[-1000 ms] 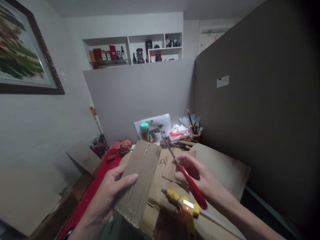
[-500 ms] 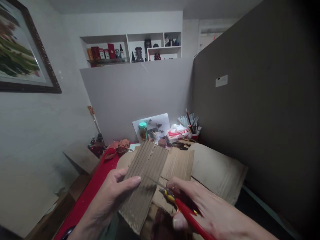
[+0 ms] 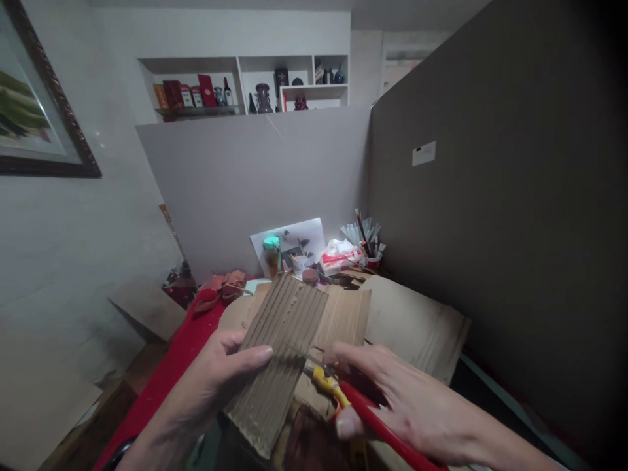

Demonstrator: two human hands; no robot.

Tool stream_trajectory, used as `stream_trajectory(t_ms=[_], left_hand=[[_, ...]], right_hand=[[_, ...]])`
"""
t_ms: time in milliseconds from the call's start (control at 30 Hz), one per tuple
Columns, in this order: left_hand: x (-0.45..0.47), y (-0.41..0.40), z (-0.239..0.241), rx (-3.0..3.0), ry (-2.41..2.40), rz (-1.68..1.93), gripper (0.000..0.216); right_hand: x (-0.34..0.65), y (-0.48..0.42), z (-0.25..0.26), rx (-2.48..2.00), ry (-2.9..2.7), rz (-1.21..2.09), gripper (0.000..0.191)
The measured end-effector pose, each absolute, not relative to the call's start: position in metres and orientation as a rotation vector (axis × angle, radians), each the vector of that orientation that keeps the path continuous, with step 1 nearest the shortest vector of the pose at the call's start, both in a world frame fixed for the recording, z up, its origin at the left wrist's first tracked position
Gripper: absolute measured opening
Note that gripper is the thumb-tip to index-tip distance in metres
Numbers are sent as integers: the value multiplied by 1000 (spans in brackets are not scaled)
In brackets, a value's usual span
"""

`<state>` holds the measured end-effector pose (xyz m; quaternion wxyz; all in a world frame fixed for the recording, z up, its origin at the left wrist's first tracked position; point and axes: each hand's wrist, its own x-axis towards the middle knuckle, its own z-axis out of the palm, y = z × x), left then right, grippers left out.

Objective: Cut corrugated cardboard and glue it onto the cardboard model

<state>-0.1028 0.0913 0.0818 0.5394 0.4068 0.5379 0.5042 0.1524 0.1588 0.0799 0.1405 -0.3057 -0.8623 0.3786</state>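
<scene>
The left hand (image 3: 216, 379) pinched a corrugated cardboard strip (image 3: 277, 356) above the desk's near edge, while the right hand (image 3: 392, 405) gripped red scissors (image 3: 363, 415) biting its right side; steady, flute-crossing snips would probably cut cleanest.

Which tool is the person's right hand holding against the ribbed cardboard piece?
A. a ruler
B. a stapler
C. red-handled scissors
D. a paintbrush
C: the right hand grips red-handled scissors, blades meeting the edge of the cardboard piece that the left hand holds.
</scene>
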Motion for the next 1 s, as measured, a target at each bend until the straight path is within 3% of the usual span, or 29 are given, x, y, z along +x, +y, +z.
stream_trajectory(t_ms=[300, 633, 1000], left_hand=[[-101, 100, 73, 949, 1271, 1226, 43], [-92, 98, 82, 963, 1240, 1253, 44], [-89, 102, 77, 866, 1110, 1235, 30]], right_hand=[[155, 161, 80, -891, -2472, 1066, 33], [155, 159, 80, -940, -2427, 1028, 37], [163, 159, 88, -943, -2409, 1145, 29]])
